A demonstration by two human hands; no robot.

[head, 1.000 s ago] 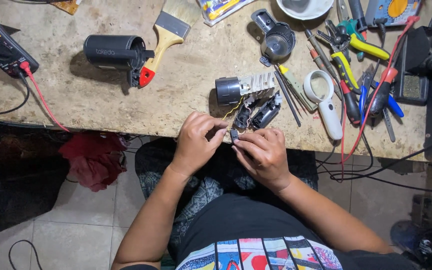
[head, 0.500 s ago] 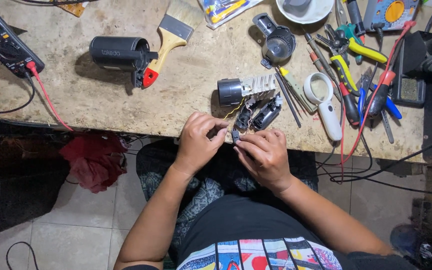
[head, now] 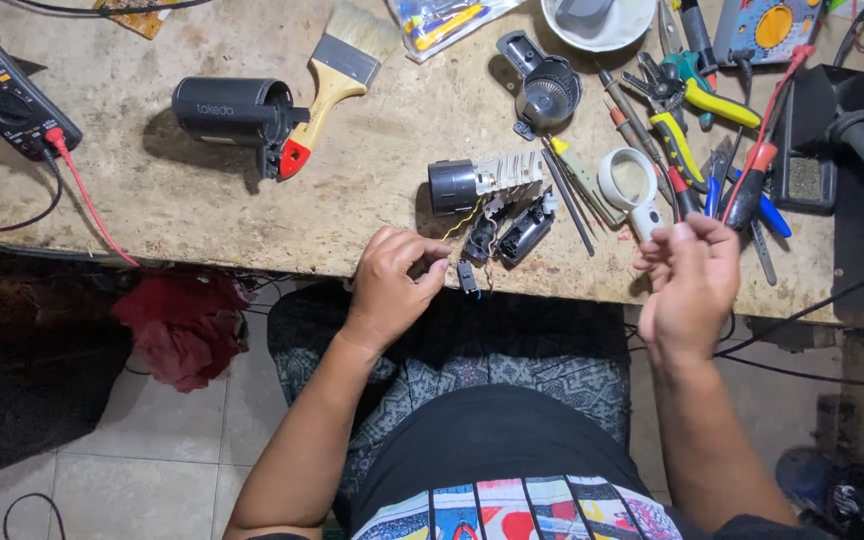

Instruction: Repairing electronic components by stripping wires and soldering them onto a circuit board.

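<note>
The white bowl [head: 597, 25] is cut off by the top edge. Whether the right hand [head: 690, 285] holds anything cannot be told.

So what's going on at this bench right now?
A person sits at a cluttered workbench with a small motor assembly taken apart at its front edge. The left hand rests at the edge by the loose wired parts. The right hand is raised off to the side, near the magnifier and the pile of screwdrivers and pliers; whether it holds anything cannot be told. A multimeter and a paintbrush lie farther back.
</note>
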